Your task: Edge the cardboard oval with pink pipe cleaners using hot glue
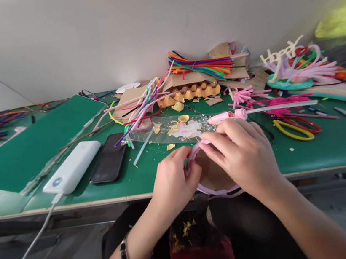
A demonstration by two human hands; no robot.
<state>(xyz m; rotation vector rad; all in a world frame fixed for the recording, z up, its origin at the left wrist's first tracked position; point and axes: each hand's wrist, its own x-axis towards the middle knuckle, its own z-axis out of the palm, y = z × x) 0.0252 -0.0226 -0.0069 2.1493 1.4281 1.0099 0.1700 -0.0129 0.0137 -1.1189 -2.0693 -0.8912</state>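
Between my hands is a round brown cardboard piece (212,169) with a lilac pipe cleaner (221,191) along its rim. My left hand (175,176) is closed on the left part of that edge, thumb and fingers pinching the pipe cleaner and cardboard. At the upper edge, my right hand (246,149) pinches the lilac pipe cleaner between thumb and fingers. A small bit of green shows by the left fingertips. Just beyond the right hand lies a pink glue gun (220,117) with a translucent glue stick (284,106) at its back, partly covered by the hand.
A plastic sheet (160,133) with yellow scraps lies ahead. Behind it are an egg carton (200,91) and bundled coloured pipe cleaners (199,64). To the left sit a black phone (108,159) and white power bank (72,166). Pipe cleaner flowers (298,66) stand at the right.
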